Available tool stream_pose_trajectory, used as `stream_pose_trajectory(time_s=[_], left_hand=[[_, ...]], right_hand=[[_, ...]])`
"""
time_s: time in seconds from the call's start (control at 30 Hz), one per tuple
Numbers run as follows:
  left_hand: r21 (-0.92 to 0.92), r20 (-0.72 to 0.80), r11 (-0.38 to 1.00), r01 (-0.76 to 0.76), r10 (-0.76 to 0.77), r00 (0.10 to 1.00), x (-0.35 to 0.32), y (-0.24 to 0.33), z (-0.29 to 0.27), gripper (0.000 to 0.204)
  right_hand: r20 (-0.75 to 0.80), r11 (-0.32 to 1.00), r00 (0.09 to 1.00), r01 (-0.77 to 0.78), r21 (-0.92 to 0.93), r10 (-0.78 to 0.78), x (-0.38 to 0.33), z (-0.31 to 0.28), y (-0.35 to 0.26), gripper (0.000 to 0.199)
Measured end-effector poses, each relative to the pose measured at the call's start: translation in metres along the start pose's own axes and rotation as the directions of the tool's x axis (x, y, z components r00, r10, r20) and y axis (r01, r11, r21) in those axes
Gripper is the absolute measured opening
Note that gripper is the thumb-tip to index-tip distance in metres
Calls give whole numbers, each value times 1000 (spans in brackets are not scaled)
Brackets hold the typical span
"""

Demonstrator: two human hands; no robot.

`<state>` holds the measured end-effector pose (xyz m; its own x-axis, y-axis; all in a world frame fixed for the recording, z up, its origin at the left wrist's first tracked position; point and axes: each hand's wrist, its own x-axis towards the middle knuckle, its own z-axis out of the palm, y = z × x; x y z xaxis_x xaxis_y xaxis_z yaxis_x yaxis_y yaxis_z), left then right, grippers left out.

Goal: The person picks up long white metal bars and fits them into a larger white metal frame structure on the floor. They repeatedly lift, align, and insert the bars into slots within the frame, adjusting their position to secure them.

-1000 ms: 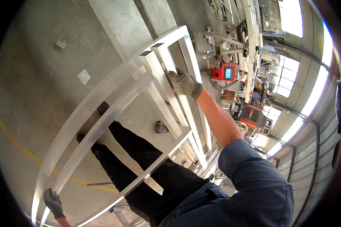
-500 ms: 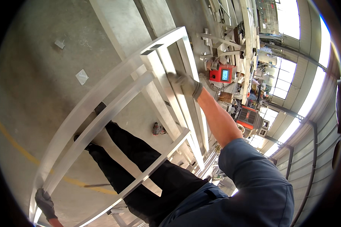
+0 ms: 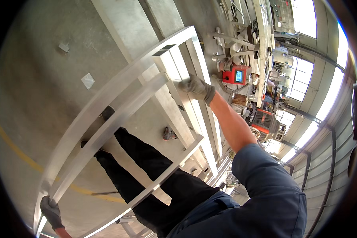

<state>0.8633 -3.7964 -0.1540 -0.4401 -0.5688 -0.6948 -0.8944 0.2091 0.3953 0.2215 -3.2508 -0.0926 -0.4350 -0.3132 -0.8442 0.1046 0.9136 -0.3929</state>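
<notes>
A large frame of silvery square metal tubes [image 3: 107, 133] spans the space before me, its long rails bent by the fisheye. At the lower left my left hand [image 3: 50, 212], in a grey glove, is closed around the frame near its corner. My right hand [image 3: 197, 89], gloved alike, reaches out to the upper middle. Its fingers are curled against a bright tube [image 3: 179, 67] beside the frame's far corner; the fingertips are partly hidden. A thinner crossbar [image 3: 162, 176] runs in front of my legs.
Wide metal beams [image 3: 127, 23] lie beyond the frame. A red machine with a lit screen [image 3: 236, 75] stands at the right, among stacked metal and clutter. A red-and-black tool [image 3: 169, 134] and a pale scrap [image 3: 88, 81] lie on the concrete floor [image 3: 39, 91].
The blurred right hand is now sharp and a little lower on the tube. The inner tubes at the frame's far corner have shifted slightly right and down. My left hand keeps its hold.
</notes>
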Motion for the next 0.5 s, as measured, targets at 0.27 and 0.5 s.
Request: stream_pose_trajectory(time_s=[0.27,0.5], left_hand=[[384,35,915,-125,120,992,-37,44,13,14],[506,-313,837,-208,403,860,-51,63,51,42]], right_hand=[[48,962,998,27,272,-42,14,7,-2,51],[-265,976,964,82,201,-26,-6,38,-13,99]])
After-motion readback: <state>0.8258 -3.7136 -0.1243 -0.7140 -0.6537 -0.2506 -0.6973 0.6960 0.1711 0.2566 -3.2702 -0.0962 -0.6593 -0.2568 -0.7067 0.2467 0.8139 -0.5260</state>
